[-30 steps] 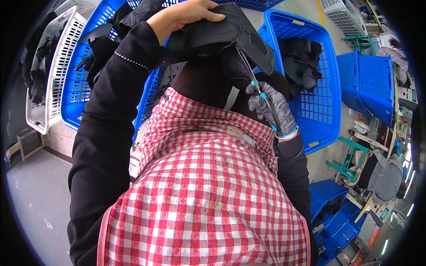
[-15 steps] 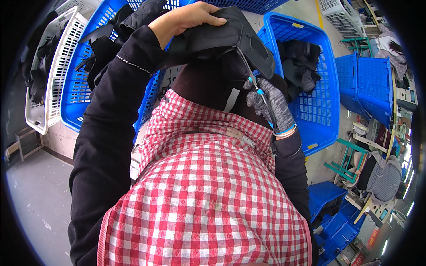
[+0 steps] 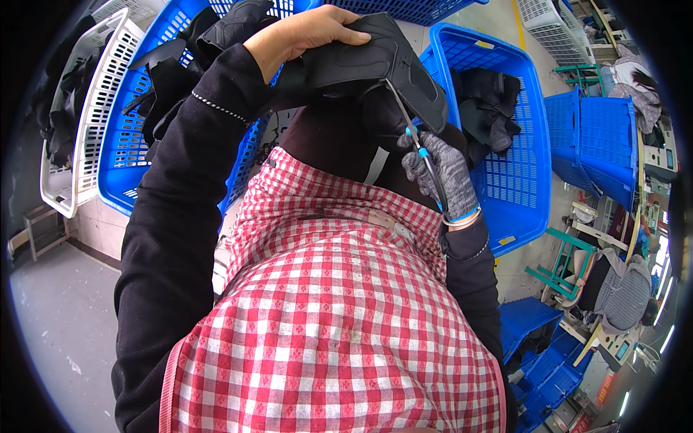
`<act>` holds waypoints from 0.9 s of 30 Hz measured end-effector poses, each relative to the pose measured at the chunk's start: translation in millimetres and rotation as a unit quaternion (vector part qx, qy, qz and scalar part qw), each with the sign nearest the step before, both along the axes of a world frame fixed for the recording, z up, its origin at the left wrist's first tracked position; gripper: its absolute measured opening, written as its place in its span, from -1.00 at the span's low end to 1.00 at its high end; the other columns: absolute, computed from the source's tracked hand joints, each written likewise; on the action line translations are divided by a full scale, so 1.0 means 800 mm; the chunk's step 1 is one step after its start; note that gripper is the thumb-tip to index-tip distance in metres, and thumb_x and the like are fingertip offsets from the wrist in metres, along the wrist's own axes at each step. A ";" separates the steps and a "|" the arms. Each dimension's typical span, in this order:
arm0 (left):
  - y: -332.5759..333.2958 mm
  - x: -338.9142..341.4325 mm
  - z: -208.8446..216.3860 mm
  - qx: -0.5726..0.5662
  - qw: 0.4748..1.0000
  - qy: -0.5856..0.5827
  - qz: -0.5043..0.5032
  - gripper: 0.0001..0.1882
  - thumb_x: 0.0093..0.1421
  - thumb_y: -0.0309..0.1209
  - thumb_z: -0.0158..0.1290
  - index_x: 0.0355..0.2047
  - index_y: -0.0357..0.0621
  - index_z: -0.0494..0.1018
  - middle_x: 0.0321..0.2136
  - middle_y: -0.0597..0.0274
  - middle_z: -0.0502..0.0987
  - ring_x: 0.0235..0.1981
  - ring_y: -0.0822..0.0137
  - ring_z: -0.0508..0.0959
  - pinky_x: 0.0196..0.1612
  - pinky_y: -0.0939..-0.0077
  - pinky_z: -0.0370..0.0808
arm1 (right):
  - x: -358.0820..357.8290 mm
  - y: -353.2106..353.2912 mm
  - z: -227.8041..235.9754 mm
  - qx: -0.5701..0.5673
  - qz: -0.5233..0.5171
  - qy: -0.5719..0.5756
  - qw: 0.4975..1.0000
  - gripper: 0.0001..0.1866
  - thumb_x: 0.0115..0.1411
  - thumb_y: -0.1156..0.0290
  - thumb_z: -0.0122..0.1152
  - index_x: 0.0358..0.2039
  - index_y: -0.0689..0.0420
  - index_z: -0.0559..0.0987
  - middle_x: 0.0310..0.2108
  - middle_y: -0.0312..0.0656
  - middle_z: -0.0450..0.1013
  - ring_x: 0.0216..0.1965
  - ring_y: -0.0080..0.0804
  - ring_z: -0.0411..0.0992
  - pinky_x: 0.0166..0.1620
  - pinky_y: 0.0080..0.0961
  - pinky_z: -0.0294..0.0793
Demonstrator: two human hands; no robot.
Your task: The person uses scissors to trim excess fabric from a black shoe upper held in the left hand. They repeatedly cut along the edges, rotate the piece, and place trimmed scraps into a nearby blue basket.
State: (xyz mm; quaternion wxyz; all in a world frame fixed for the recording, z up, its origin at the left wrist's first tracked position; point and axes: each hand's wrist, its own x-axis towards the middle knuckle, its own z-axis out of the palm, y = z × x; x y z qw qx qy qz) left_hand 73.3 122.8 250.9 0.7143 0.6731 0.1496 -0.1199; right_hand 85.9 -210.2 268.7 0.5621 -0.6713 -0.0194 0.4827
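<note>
Your bare left hand [image 3: 310,32] is holding a black padded piece [image 3: 352,66] above your lap, up near the top of the view. Its fingers are pinching the far edge, with the thumb lying on top; some of them are hiding, so you cannot see them all. Your right hand [image 3: 449,179] is wearing a gray knit glove [image 3: 456,189] with a blue edge, and its fingers are curling around a pair of scissors [image 3: 414,136] with bright blue bits on the handles. The thin silver blades are pointing up and away from you, and their tip is sitting at the near edge of the black piece. You are wearing a red and white checked apron [image 3: 325,289]. On your right, a blue basket [image 3: 538,130] is holding more black pieces [image 3: 491,101]. On your left, another blue basket [image 3: 114,162] and a white basket [image 3: 101,108] are holding dark pieces too.
</note>
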 end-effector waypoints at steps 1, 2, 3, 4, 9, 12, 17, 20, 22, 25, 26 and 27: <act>0.000 0.000 -0.001 -0.003 1.000 0.000 0.000 -0.61 0.30 -0.35 0.28 0.03 -0.38 0.58 -0.20 0.18 0.67 -0.26 0.32 0.67 -0.16 0.47 0.63 | 0.001 -0.003 0.000 0.009 -0.002 0.015 1.000 -0.67 0.51 0.21 0.00 -0.01 0.16 0.61 -0.50 -0.32 0.56 -0.63 -0.76 0.40 -0.60 -0.83 0.25; 0.000 0.000 -0.003 -0.005 1.000 0.000 0.001 -0.61 0.30 -0.36 0.28 0.03 -0.39 0.57 -0.19 0.18 0.67 -0.27 0.32 0.66 -0.16 0.47 0.63 | 0.002 -0.006 -0.001 0.033 0.003 0.037 0.999 -0.68 0.49 0.19 0.05 -0.01 0.16 0.61 -0.50 -0.32 0.55 -0.61 -0.75 0.42 -0.60 -0.84 0.26; 0.000 0.000 -0.006 -0.014 1.000 -0.014 0.000 -0.61 0.30 -0.33 0.28 0.02 -0.37 0.59 -0.21 0.17 0.68 -0.28 0.33 0.66 -0.18 0.47 0.62 | 0.003 -0.010 -0.002 0.052 0.013 0.061 0.997 -0.65 0.46 0.15 0.12 0.00 0.17 0.60 -0.50 -0.33 0.55 -0.60 -0.75 0.42 -0.60 -0.84 0.26; 0.000 0.000 -0.010 -0.022 0.999 -0.028 0.000 -0.62 0.29 -0.31 0.29 0.00 -0.35 0.60 -0.22 0.16 0.68 -0.29 0.34 0.66 -0.20 0.46 0.61 | 0.004 -0.014 -0.004 0.085 0.028 0.092 0.992 -0.62 0.43 0.11 0.18 0.00 0.17 0.60 -0.50 -0.33 0.54 -0.59 -0.75 0.43 -0.60 -0.84 0.26; 0.000 0.002 -0.026 0.101 0.992 -0.075 0.002 -0.52 0.30 -0.31 0.27 0.16 -0.28 0.55 -0.12 0.08 0.69 -0.20 0.30 0.73 0.01 0.52 0.65 | -0.002 -0.020 -0.028 0.108 0.041 0.076 0.990 -0.47 0.31 -0.05 0.35 0.00 0.16 0.56 -0.49 -0.35 0.51 -0.59 -0.76 0.40 -0.57 -0.81 0.30; 0.002 0.003 -0.030 0.081 0.994 -0.079 0.009 -0.52 0.30 -0.30 0.27 0.16 -0.28 0.55 -0.13 0.06 0.70 -0.21 0.30 0.74 0.00 0.52 0.66 | -0.008 -0.018 -0.036 0.115 0.058 0.043 0.991 -0.45 0.31 -0.11 0.32 -0.02 0.14 0.54 -0.48 -0.37 0.49 -0.61 -0.77 0.35 -0.55 -0.79 0.33; 0.003 0.000 -0.031 0.076 0.993 -0.086 0.014 -0.49 0.30 -0.29 0.27 0.18 -0.30 0.54 -0.14 0.03 0.70 -0.21 0.28 0.74 -0.03 0.52 0.68 | -0.015 -0.016 -0.028 0.117 0.052 0.016 0.992 -0.45 0.31 -0.10 0.31 -0.02 0.17 0.55 -0.50 -0.37 0.49 -0.63 -0.76 0.35 -0.57 -0.79 0.31; 0.003 -0.003 -0.032 0.133 0.987 -0.088 0.016 -0.48 0.29 -0.28 0.27 0.19 -0.31 0.52 -0.13 -0.01 0.69 -0.23 0.24 0.75 -0.06 0.50 0.70 | -0.009 -0.017 -0.023 0.124 0.047 0.051 0.990 -0.50 0.38 -0.04 0.25 -0.03 0.20 0.57 -0.51 -0.36 0.50 -0.64 -0.75 0.36 -0.59 -0.79 0.29; 0.004 -0.005 -0.032 0.131 0.987 -0.095 0.015 -0.47 0.29 -0.27 0.27 0.19 -0.31 0.52 -0.13 -0.03 0.69 -0.23 0.22 0.76 -0.07 0.48 0.71 | 0.006 -0.018 -0.021 0.140 0.014 0.211 0.967 -0.60 0.51 0.12 0.04 -0.03 0.24 0.59 -0.51 -0.33 0.52 -0.65 -0.73 0.38 -0.63 -0.79 0.26; 0.005 -0.007 -0.030 0.108 0.989 -0.102 0.003 -0.46 0.29 -0.26 0.27 0.20 -0.31 0.52 -0.13 -0.05 0.69 -0.24 0.21 0.76 -0.07 0.48 0.71 | 0.022 -0.018 -0.023 0.125 0.065 0.130 0.981 -0.63 0.48 0.22 0.11 0.05 0.27 0.58 -0.32 -0.15 0.61 -0.37 -0.44 0.60 -0.43 -0.65 0.56; 0.006 -0.007 -0.030 0.098 0.990 -0.103 -0.003 -0.46 0.29 -0.26 0.27 0.20 -0.31 0.52 -0.13 -0.05 0.69 -0.24 0.21 0.76 -0.07 0.48 0.71 | 0.025 -0.018 -0.023 0.106 0.075 0.094 0.987 -0.66 0.44 0.29 0.18 0.07 0.27 0.59 -0.25 -0.11 0.63 -0.29 -0.38 0.64 -0.34 -0.60 0.63; 0.006 -0.007 -0.029 0.103 0.990 -0.102 -0.003 -0.47 0.30 -0.27 0.27 0.20 -0.31 0.52 -0.13 -0.04 0.69 -0.23 0.23 0.76 -0.06 0.49 0.71 | 0.028 -0.019 -0.022 0.117 0.142 0.006 0.983 -0.66 0.40 0.36 0.26 0.09 0.28 0.59 -0.18 -0.07 0.65 -0.21 -0.32 0.68 -0.25 -0.55 0.70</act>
